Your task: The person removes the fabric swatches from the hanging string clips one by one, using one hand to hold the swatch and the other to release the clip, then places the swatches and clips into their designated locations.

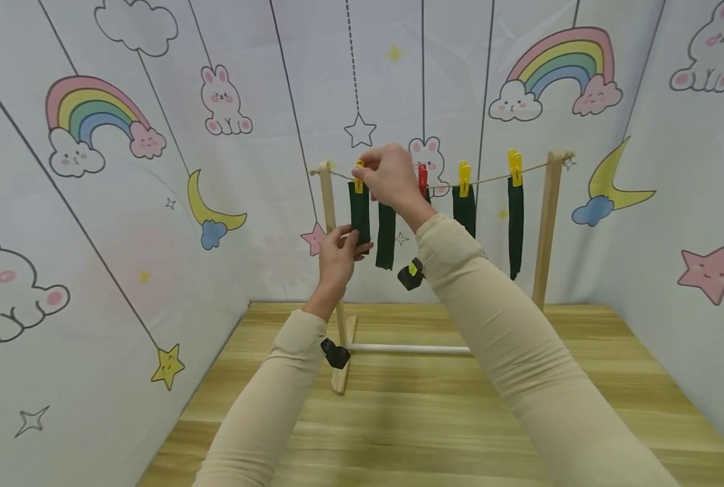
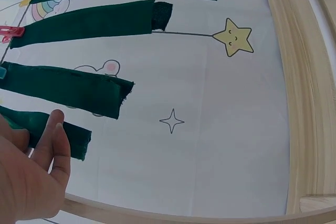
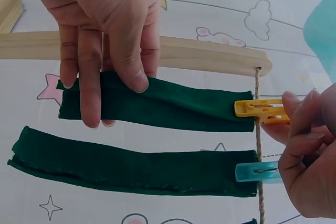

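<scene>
My right hand point(image 1: 392, 177) pinches a yellow clothespin point(image 3: 249, 108) at the rope point(image 3: 258, 86), near its left end. Clipped there is the top of a dark green cloth strip point(image 1: 359, 213), hanging down. Lower on that strip, my left hand point(image 1: 337, 258) holds the cloth between thumb and fingers. Beside it hangs a second green strip point(image 3: 131, 171) under a blue clothespin point(image 3: 254, 172), which the right hand hides in the head view. Farther right, a red clothespin point(image 1: 422, 177) and two yellow clothespins point(image 1: 464, 179) hold more green strips.
The rope runs between two wooden posts point(image 1: 547, 230) on a stand with a wooden foot point(image 1: 340, 379) and a white crossbar point(image 1: 410, 349). It stands on a wood-grain table point(image 1: 398, 433). Walls with printed rainbows and rabbits enclose three sides.
</scene>
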A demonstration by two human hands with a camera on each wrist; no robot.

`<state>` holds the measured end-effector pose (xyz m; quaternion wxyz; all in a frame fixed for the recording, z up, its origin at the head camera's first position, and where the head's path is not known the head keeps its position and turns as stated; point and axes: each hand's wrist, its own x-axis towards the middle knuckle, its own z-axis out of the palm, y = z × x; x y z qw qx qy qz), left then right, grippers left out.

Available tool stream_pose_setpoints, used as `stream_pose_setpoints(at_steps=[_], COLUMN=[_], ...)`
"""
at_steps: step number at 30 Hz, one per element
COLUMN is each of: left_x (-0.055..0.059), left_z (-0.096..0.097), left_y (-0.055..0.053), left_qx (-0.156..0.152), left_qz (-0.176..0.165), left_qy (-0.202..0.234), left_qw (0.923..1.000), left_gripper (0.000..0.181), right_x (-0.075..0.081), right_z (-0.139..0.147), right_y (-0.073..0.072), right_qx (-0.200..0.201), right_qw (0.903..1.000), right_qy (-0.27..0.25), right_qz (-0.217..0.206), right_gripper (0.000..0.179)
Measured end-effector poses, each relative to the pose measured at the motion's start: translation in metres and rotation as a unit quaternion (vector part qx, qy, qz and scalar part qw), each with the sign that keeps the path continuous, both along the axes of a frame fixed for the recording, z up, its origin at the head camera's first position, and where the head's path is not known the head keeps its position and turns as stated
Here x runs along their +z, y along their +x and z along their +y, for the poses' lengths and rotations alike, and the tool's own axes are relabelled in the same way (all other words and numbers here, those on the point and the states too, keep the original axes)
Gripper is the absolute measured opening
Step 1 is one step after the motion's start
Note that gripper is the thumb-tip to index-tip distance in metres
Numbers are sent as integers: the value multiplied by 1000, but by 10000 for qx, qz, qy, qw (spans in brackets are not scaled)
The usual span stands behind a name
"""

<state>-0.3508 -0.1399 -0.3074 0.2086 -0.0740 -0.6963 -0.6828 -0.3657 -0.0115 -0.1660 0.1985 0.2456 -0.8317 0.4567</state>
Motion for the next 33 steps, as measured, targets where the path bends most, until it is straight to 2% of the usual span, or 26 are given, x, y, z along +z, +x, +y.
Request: stream_pose_setpoints(at_steps=[12, 21, 27, 33], left_x=[-3, -6, -7, -11], left_z=[-2, -7, -8, -8], left_y=[0, 1, 2, 7], left_qx=[-85, 36, 72, 62], left_qz=[92, 136, 112, 199], left_qy=[21, -49, 35, -6], left_qw=[9999, 9999, 9999, 9998], left_gripper=[32, 31, 31, 30], right_x=[5, 17, 19, 12], right_z=[4, 9, 15, 33], right_y=[2, 5, 7, 14], right_qx=[85, 42, -63, -14], right_qw=[9991, 9962, 9966, 9982], right_qy=[-405, -812, -806, -553], right_qz=[-62, 304, 189, 245], right_gripper=[22, 25, 27, 27])
